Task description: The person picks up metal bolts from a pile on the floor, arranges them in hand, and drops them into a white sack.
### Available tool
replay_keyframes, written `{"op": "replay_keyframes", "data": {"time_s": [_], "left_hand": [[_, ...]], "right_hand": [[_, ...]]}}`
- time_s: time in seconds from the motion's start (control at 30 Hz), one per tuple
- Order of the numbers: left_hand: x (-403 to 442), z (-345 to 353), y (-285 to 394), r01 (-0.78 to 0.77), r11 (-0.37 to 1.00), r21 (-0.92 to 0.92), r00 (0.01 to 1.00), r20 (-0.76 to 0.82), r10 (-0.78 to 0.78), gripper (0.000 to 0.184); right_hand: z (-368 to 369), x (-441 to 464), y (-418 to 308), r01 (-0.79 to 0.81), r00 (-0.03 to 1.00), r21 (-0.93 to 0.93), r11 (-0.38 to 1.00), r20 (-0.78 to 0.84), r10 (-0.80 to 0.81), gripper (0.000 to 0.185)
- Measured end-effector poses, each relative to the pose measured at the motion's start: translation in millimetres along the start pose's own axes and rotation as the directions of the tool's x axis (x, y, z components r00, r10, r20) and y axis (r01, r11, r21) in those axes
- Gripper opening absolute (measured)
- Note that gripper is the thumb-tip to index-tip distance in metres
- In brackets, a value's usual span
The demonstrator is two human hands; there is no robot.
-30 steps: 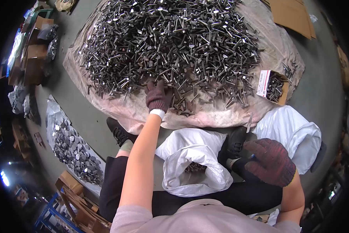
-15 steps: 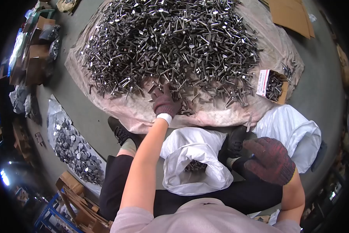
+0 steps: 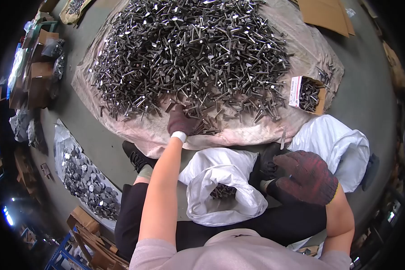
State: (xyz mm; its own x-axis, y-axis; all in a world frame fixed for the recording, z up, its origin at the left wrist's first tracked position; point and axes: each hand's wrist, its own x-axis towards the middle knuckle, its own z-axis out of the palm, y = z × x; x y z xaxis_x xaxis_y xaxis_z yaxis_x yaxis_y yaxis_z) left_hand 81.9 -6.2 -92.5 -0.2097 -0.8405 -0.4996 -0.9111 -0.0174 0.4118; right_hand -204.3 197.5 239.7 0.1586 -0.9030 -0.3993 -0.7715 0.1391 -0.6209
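Observation:
My left hand, in a dark knit glove, is at the near edge of a big heap of metal T-shaped pieces on a pinkish cloth. Its fingers are bent down among loose pieces, and whatever lies under them is hidden. Over my knee, my right hand wears a dark red glove, its fingers curled; nothing can be made out inside it. Between my legs stands an open white sack with some metal pieces at its bottom.
A small carton of metal pieces sits on the cloth at right, with another white sack below it. Round metal discs lie on plastic at left. Flat cardboard is at top right; boxes stand at far left.
My left hand first drew back toward me and right, then moved left along the heap's near edge. My right hand stays over my knee. The whole view has shifted slightly.

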Motion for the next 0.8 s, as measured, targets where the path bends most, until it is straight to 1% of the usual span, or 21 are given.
{"op": "replay_keyframes", "data": {"time_s": [0.03,0.07,0.1,0.13,0.17,0.2,0.23,0.27,0.3,0.37,0.4,0.43,0.5,0.53,0.57,0.63,0.67,0.7,0.73,0.77,0.8], "left_hand": [[6,2,-11,-0.038,0.991,-0.125,0.999,0.011,0.039,0.075],[5,-6,-11,-0.045,0.991,-0.122,0.999,0.007,0.046,0.075],[3,-13,-11,0.127,0.873,-0.472,0.99,0.122,-0.078,0.062],[-1,-20,-12,0.306,0.613,-0.729,0.95,0.274,-0.149,0.049],[-3,-24,-17,0.301,0.616,-0.728,0.952,0.27,-0.146,0.049],[-5,-27,-22,0.435,0.284,-0.854,0.9,0.415,-0.133,0.039],[-7,-29,-25,0.534,-0.082,-0.842,0.84,0.539,-0.063,0.029],[-12,-32,-19,0.53,-0.08,-0.844,0.843,0.535,-0.058,0.029],[-19,-36,-8,0.492,-0.209,-0.845,0.864,0.503,-0.001,0.028],[-31,-41,9,0.409,-0.458,-0.789,0.905,0.414,0.096,0.028],[-24,-37,14,0.445,-0.624,-0.643,0.888,0.227,0.4,0.033],[-21,-36,19,0.443,-0.623,-0.645,0.888,0.22,0.404,0.033],[-32,-46,52,0.311,-0.654,-0.689,0.95,0.241,0.199,0.037],[-37,-53,63,0.338,-0.686,-0.645,0.94,0.198,0.277,0.037],[-40,-56,71,0.338,-0.686,-0.645,0.94,0.194,0.281,0.037],[-44,-63,84,0.295,-0.695,-0.656,0.955,0.192,0.224,0.037],[-44,-65,83,0.356,-0.649,-0.672,0.927,0.169,0.334,0.036],[-44,-66,84,0.355,-0.646,-0.675,0.927,0.164,0.337,0.036],[-45,-66,84,0.364,-0.65,-0.667,0.912,0.111,0.396,0.035],[-49,-70,87,0.373,-0.654,-0.659,0.891,0.057,0.451,0.035],[-54,-74,90,0.374,-0.66,-0.652,0.896,0.069,0.439,0.033]], "right_hand": [[0,-1,0,0.019,1.0,0.017,1.0,-0.009,-0.019,0.051],[-1,-2,0,0.019,1.0,0.016,1.0,-0.017,-0.019,0.051],[-1,-3,0,0.018,1.0,0.03,0.999,-0.01,-0.018,0.05],[-1,-5,1,0.017,1.0,0.045,0.999,-0.002,-0.017,0.049],[0,-6,2,0.018,1.0,0.046,0.999,-0.007,-0.018,0.049],[2,-8,3,-0.001,1.0,0.057,0.998,-0.006,0.002,0.048],[3,-10,4,-0.021,1.0,0.066,0.998,-0.005,0.021,0.047],[4,-12,5,-0.02,1.0,0.062,0.998,-0.011,0.02,0.047],[5,-13,7,-0.022,0.999,0.051,0.998,-0.04,0.024,0.046],[4,-16,6,-0.021,0.997,0.033,0.999,-0.075,0.024,0.044],[3,-16,5,-0.07,0.996,0.009,0.998,-0.06,0.07,0.042],[2,-17,5,-0.118,0.992,-0.016,0.993,-0.046,0.117,0.041],[4,-18,6,-0.115,0.992,-0.047,0.992,-0.061,0.112,0.041],[4,-18,6,-0.116,0.991,-0.074,0.99,-0.07,0.111,0.041],[4,-18,7,-0.116,0.991,-0.078,0.99,-0.075,0.11,0.041],[5,-19,6,-0.167,0.985,-0.074,0.983,-0.063,0.162,0.045],[5,-19,7,-0.164,0.985,-0.075,0.984,-0.07,0.159,0.045],[5,-19,7,-0.197,0.98,-0.083,0.977,-0.052,0.193,0.046],[6,-19,7,-0.228,0.973,-0.091,0.969,-0.034,0.226,0.047],[8,-19,9,-0.225,0.974,-0.09,0.97,-0.04,0.222,0.047],[10,-19,12,-0.22,0.975,-0.096,0.971,-0.051,0.216,0.048]]}}
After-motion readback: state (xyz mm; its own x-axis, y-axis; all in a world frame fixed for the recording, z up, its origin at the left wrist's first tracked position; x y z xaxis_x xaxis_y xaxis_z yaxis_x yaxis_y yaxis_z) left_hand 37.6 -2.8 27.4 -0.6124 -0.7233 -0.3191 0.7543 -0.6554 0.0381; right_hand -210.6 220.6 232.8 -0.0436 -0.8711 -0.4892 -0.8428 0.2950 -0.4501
